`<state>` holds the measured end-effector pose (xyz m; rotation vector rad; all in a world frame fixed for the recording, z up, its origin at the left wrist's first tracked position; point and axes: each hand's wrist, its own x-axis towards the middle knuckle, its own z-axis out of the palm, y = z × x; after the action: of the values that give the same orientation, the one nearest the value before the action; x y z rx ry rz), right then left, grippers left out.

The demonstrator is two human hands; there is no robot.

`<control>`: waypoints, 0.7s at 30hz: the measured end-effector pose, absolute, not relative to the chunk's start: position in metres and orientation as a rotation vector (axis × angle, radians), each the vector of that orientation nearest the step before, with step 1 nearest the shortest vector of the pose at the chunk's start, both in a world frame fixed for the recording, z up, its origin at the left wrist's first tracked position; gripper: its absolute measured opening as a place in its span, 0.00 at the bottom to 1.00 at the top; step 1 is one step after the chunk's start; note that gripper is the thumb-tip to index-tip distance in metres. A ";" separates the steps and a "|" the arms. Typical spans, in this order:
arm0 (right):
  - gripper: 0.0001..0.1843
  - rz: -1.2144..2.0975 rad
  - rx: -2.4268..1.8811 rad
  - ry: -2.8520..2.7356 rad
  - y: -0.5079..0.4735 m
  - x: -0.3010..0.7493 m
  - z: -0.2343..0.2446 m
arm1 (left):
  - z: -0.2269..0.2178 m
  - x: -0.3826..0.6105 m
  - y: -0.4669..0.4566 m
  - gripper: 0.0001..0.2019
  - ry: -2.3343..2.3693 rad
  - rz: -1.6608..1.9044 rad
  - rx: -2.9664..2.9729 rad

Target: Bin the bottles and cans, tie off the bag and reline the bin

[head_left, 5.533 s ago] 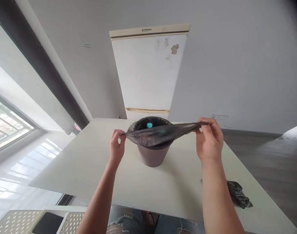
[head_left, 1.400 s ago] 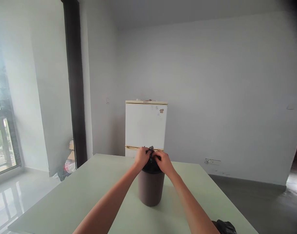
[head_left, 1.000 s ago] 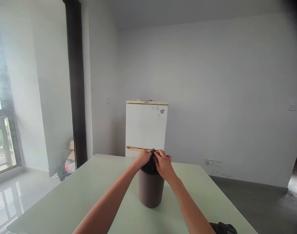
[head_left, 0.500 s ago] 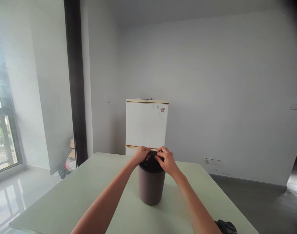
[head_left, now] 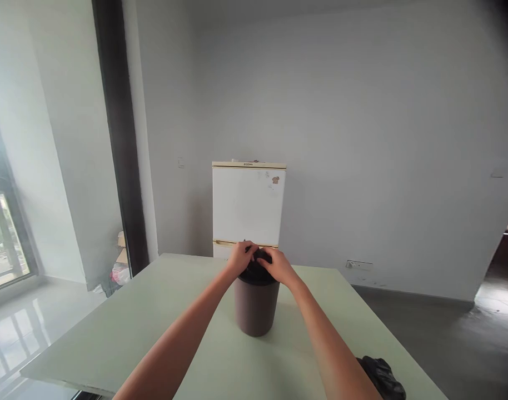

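Black bag [head_left: 254, 273], mouth gathered
Formerly stretched wide, now bunched over bin [head_left: 256, 311]; left hand [head_left: 240, 258], right hand [head_left: 278, 265] brought closer together

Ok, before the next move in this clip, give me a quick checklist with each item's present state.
1. Bin upright on the table: ok.
2. Left hand at the black bag over the bin's mouth: ok.
3. Right hand there too: ok.
4. Bag top fully closed: cannot tell, the hands hide much of it.
5. Crumpled black plastic apart from the bin: ok, near the table's right edge.
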<state>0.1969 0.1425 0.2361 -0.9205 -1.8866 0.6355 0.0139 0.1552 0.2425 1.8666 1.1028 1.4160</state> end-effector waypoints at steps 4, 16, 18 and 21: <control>0.12 0.763 -0.879 -1.777 0.146 0.196 0.232 | 0.238 0.016 0.156 0.20 1.038 1.518 1.697; 0.19 1.063 -0.652 -1.117 0.153 0.213 0.232 | 0.234 0.007 0.159 0.27 0.696 1.636 1.274; 0.21 1.064 -0.646 -1.107 0.152 0.209 0.233 | 0.236 0.011 0.156 0.29 0.636 1.629 1.269; 0.22 1.070 -0.628 -1.140 0.151 0.200 0.236 | 0.237 0.017 0.155 0.29 0.591 1.598 1.292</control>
<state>0.2004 0.1514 0.2358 -0.6278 -1.1397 1.0701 0.0174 0.1546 0.2375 1.2923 0.5910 1.5981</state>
